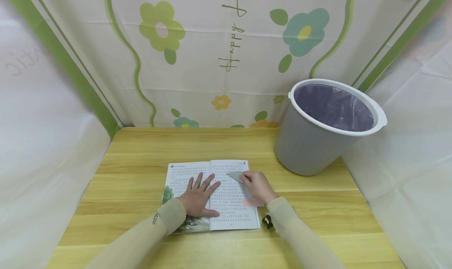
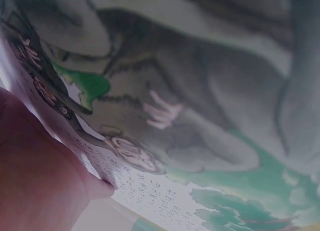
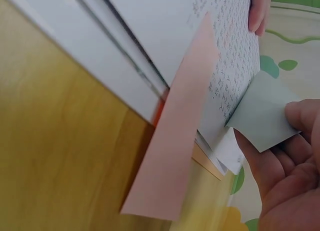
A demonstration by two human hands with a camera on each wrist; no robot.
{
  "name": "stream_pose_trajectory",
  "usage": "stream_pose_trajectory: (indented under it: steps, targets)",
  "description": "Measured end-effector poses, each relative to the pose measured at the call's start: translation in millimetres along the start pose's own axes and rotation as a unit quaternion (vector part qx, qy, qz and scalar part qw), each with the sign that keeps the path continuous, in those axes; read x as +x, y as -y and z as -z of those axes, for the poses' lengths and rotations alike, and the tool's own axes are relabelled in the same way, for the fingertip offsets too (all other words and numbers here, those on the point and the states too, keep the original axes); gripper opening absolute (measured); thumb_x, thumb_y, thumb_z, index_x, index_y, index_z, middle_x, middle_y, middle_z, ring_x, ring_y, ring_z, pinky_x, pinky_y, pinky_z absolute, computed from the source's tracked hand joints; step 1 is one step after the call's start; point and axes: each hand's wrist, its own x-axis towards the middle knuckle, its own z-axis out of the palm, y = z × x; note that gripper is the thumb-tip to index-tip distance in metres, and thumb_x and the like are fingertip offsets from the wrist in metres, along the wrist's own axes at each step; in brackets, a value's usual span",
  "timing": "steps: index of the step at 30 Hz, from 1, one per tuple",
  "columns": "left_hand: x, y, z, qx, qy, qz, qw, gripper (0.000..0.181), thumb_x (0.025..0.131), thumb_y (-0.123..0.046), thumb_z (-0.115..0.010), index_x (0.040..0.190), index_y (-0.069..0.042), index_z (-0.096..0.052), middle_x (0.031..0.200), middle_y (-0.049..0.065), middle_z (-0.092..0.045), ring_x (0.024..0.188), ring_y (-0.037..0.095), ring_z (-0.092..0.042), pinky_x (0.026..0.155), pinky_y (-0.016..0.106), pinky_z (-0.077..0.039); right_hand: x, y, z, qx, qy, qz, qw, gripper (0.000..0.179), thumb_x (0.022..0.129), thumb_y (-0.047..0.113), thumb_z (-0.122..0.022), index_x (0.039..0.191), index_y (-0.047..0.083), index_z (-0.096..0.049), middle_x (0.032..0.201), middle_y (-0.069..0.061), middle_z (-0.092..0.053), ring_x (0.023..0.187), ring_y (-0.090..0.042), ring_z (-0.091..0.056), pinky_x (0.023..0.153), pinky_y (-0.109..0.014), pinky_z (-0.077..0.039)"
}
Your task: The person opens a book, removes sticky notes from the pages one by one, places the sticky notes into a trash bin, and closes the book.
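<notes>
An open book (image 1: pixel 233 218) with printed text lies on the wooden table. My left hand (image 1: pixel 196 198) rests spread across its middle, fingers straight, over the left page and the fold. A painted picture (image 2: pixel 165 106) covers part of the left page. Between thumb and fingers, my right hand (image 3: pixel 290 176) pinches a pale green paper slip (image 3: pixel 262 111) at the right page's outer edge. In the head view that slip lies over the upper part of the page's text. A pink paper slip (image 3: pixel 172 136) sticks out past the page edge, below my right hand.
A grey bin (image 1: pixel 303 147) with a white rim and a purple liner stands at the table's back right. A small dark object (image 1: pixel 267 222) sits by my right sleeve. Flower-printed cloth (image 1: pixel 197 77) hangs behind the wooden table (image 1: pixel 141 151).
</notes>
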Motion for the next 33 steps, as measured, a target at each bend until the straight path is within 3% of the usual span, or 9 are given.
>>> stream_pose_trajectory:
  steps: [4, 14, 23, 33]
  targets:
    - [-0.1, 0.2, -0.3, -0.002, -0.003, 0.000, 1.0000, 0.102, 0.083, -0.079, -0.051, 0.160, -0.020, -0.017, 0.166, 0.013, 0.000, 0.146, 0.050, 0.003, 0.111, 0.071, -0.005, 0.1, -1.6, 1.0, 0.004, 0.001, 0.000, 1.0000, 0.023, 0.103, 0.021, -0.055, 0.091, 0.011, -0.071, 0.060, 0.002, -0.054, 0.049, -0.009, -0.042, 0.045, -0.023, -0.035]
    - [0.5, -1.4, 0.6, -0.003, 0.003, 0.008, 1.0000, 0.103, 0.082, -0.079, -0.052, 0.160, -0.021, -0.017, 0.166, 0.012, 0.001, 0.146, 0.050, 0.004, 0.111, 0.070, -0.005, 0.0, -3.4, 4.8, 0.011, -0.009, 0.009, 0.9999, 0.021, 0.103, 0.020, -0.055, 0.094, 0.011, -0.072, 0.057, 0.003, -0.050, 0.045, -0.008, -0.039, 0.042, -0.023, -0.033]
    - [-0.1, -1.9, 2.4, 0.003, 0.009, 0.011, 0.9999, 0.104, 0.082, -0.081, -0.049, 0.161, -0.022, -0.015, 0.166, 0.011, 0.002, 0.146, 0.048, 0.005, 0.112, 0.070, -0.005, 1.0, -3.1, 7.9, 0.004, -0.019, 0.011, 0.9997, 0.022, 0.103, 0.020, -0.055, 0.090, 0.012, -0.070, 0.060, 0.004, -0.050, 0.049, -0.009, -0.042, 0.045, -0.023, -0.035]
    - [-2.0, -4.3, 7.5, 0.018, 0.016, 0.011, 0.9996, 0.102, 0.083, -0.079, -0.050, 0.160, -0.021, -0.016, 0.166, 0.011, -0.001, 0.146, 0.049, 0.002, 0.112, 0.069, -0.007, -0.2, 1.2, 12.2, 0.010, -0.026, -0.006, 0.9996, 0.020, 0.102, 0.020, -0.057, 0.100, 0.011, -0.074, 0.067, -0.001, -0.060, 0.051, -0.009, -0.045, 0.046, -0.024, -0.038]
